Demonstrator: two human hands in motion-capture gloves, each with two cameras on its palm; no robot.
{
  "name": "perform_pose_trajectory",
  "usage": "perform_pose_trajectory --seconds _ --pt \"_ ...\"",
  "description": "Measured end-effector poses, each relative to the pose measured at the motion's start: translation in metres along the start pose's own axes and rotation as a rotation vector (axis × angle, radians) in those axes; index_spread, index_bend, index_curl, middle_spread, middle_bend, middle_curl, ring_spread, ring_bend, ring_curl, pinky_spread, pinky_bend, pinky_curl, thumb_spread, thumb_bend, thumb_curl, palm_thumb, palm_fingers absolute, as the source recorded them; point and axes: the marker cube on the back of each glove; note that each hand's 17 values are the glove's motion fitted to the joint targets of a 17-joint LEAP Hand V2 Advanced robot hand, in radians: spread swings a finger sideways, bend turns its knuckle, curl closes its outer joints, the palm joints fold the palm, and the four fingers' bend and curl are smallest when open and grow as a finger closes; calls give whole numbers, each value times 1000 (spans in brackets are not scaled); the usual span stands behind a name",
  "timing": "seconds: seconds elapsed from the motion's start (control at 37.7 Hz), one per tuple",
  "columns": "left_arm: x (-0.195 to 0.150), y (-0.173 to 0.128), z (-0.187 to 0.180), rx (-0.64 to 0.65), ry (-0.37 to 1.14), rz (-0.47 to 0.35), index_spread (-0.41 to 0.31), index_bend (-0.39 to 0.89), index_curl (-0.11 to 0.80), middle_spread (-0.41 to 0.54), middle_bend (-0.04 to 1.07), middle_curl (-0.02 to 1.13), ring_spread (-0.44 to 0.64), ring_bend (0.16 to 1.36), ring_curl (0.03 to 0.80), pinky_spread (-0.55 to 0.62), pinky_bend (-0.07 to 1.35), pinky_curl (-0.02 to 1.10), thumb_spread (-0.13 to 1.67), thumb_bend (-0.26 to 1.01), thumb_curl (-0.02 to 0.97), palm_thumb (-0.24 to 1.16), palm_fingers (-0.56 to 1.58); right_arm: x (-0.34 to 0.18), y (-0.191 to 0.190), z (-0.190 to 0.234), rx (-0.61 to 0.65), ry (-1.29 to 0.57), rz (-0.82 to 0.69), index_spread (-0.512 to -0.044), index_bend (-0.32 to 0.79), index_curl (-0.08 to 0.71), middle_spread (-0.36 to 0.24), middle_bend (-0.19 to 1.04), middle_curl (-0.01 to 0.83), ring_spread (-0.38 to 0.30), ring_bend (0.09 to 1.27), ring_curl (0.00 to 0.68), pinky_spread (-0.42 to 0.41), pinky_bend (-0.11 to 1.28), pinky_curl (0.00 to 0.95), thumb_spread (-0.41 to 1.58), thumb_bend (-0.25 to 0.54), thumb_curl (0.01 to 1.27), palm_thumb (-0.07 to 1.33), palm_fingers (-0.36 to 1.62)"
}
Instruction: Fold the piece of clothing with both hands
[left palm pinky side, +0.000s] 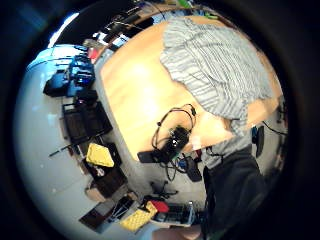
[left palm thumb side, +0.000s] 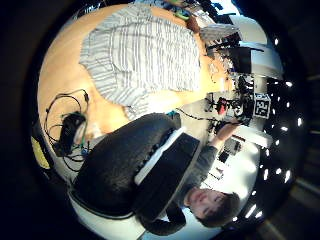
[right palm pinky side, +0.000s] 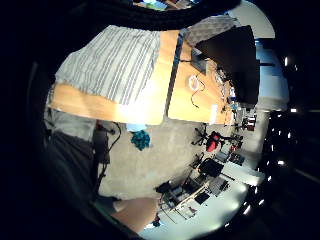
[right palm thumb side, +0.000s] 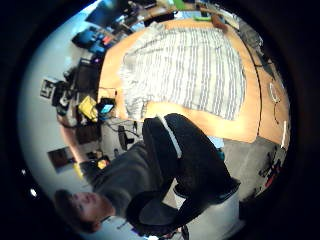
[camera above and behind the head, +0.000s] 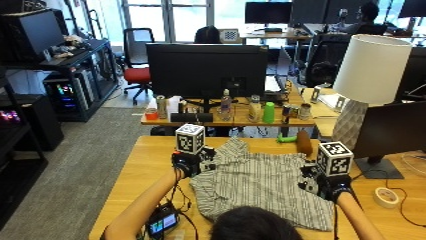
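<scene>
On the tabletop (camera above and behind the head: 140, 160): one striped shirt (camera above and behind the head: 266, 185) is lying spread between two hands.
Left hand (camera above and behind the head: 188, 164): hovering at the shirt's left edge, fingers unreadable.
Right hand (camera above and behind the head: 326, 186): hovering at its right edge, fingers unreadable.

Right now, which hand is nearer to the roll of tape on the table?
Right. The right hand is above the striped shirt's right edge, with the tape roll just beyond it; the left hand is at the shirt's far-left corner.

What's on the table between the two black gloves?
In the outside view, the striped shirt lies spread on the wooden table between the left hand and the right hand. Nothing else shows there.
</scene>
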Motion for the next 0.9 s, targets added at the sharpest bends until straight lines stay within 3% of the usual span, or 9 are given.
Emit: perform_pose_trajectory --seconds 0.13,0.32,0.58,0.9 --pt "0 0 -3 33 -27 10 60 94 37 196 190 67 246 515 131 264 362 118 569 -29 44 -24 148 8 -2 4 39 4 -5 -253 85 42 28 185 73 103 375 112 186 603 198 686 160 69 285 260" --pt "6 2 4 12 -50 20 71 113 73 235 211 130 313 577 177 336 392 172 751 -41 82 -40 114 19 6 3 37 -4 15 -317 117 83 26 199 136 125 425 160 223 634 251 949 146 104 320 278" --pt "9 1 18 18 -128 19 77 132 121 260 209 188 357 611 205 373 416 222 855 -47 122 -47 67 28 6 1 29 1 53 -346 119 124 25 199 200 135 459 203 241 643 286 1113 111 144 356 270" --pt "21 7 22 -15 -107 24 78 126 159 288 195 231 402 638 225 401 441 261 886 -56 151 -59 2 31 11 -4 -16 19 72 -351 111 148 25 203 256 131 480 238 239 650 311 1178 57 176 381 256"
